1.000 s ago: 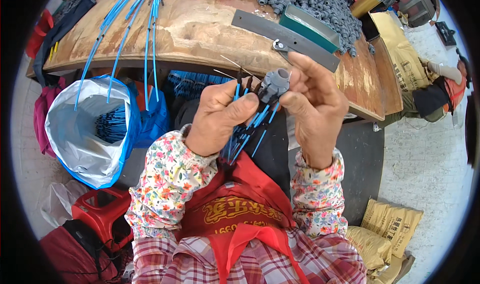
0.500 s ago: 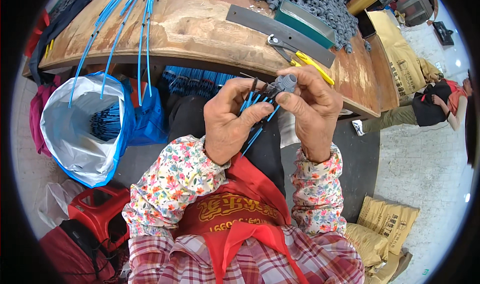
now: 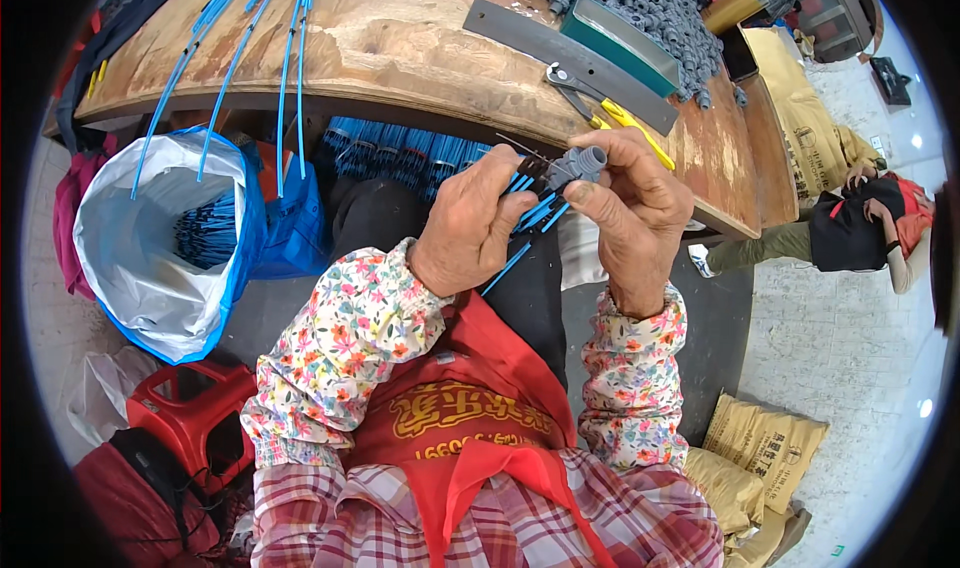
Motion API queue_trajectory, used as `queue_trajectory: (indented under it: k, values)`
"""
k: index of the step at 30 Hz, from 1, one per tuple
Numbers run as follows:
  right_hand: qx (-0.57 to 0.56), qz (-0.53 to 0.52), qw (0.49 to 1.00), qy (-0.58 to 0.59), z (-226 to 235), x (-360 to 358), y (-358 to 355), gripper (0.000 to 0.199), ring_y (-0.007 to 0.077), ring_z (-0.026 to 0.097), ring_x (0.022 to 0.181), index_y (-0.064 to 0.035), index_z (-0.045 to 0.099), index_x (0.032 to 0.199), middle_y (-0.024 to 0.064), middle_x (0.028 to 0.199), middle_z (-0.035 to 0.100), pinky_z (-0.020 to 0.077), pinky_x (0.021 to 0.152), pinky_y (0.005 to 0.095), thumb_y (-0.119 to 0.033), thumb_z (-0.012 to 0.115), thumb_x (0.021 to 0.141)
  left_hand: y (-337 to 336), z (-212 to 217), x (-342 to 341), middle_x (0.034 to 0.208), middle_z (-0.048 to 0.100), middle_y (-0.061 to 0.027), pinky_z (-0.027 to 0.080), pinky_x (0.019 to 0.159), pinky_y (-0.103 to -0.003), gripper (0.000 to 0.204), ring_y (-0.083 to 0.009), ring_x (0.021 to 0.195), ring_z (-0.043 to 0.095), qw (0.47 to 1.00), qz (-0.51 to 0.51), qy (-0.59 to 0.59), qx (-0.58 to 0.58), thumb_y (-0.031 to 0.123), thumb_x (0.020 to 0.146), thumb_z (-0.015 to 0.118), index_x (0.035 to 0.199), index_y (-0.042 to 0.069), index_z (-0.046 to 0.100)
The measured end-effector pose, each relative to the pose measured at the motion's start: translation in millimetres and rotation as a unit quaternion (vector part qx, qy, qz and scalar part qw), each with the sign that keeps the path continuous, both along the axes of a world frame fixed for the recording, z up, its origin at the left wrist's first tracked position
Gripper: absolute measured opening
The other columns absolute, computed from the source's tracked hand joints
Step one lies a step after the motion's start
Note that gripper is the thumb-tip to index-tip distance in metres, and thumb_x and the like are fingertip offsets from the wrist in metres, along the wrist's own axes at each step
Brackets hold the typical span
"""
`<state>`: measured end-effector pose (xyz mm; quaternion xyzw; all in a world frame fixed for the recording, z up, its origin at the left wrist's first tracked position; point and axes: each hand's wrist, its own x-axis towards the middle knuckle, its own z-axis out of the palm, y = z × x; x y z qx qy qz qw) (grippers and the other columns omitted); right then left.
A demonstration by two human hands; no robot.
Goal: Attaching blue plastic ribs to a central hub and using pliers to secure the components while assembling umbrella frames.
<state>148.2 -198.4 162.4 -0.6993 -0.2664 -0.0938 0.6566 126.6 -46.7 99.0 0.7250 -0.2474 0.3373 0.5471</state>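
My left hand (image 3: pixel 468 226) grips a bundle of short blue tube pieces (image 3: pixel 530 215) in front of my chest. My right hand (image 3: pixel 630 203) pinches a small grey plastic fitting (image 3: pixel 574 166) at the top of that bundle, its end touching one blue tube. Both hands hover just below the front edge of the wooden table (image 3: pixel 400 48). Thin dark wires stick out above the left fingers.
A heap of grey fittings (image 3: pixel 640 3) lies at the table's back, beside a teal tray (image 3: pixel 620 38), a grey metal strip (image 3: pixel 560 48) and yellow-handled pliers (image 3: pixel 600 108). Long blue tubes (image 3: pixel 250 38) hang over the left edge above a white-and-blue bag (image 3: pixel 165 248). A person crouches at right (image 3: pixel 850 218).
Both hands have dropped slightly away from the table edge and drawn closer together. The fitting now sits against the tube tips.
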Motion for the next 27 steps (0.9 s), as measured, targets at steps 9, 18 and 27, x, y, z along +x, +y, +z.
queue_trajectory:
  k: [9,18,27]
  values:
    - [-0.023,0.072,0.997,-0.010,6.2,8.0,-6.8,0.031,0.0039,0.038,0.062,0.0047,0.067,0.095,0.0020,0.089,0.056,0.0297,0.053,0.0194,-0.004,0.077,0.066,19.6,9.6,2.3,0.078,0.050,-0.0169,0.043,0.060,-0.035,0.024,-0.0341,0.068,0.052,0.978,-0.177,0.112,-0.021,0.014,0.089,0.056,0.103,-0.005,0.052]
    - [-0.007,0.163,0.987,0.010,1.9,16.8,-10.1,0.035,0.0036,0.034,0.059,0.0040,0.068,0.096,0.0014,0.088,0.056,0.0267,0.054,0.0200,-0.010,0.077,0.066,15.0,12.7,-10.7,0.070,0.045,-0.0052,0.038,0.052,-0.027,0.027,-0.0124,0.058,0.046,0.926,-0.274,0.215,-0.144,0.025,0.094,0.053,0.094,-0.001,0.054]
    - [-0.004,0.150,0.988,0.041,1.5,13.4,-10.3,0.036,0.0037,0.032,0.059,0.0032,0.067,0.098,0.0006,0.089,0.055,0.0265,0.053,0.0206,-0.011,0.077,0.067,20.2,18.6,-11.4,0.066,0.044,-0.0018,0.037,0.050,-0.025,0.024,-0.0094,0.055,0.044,0.939,-0.260,0.205,-0.096,0.021,0.095,0.052,0.088,-0.001,0.056]
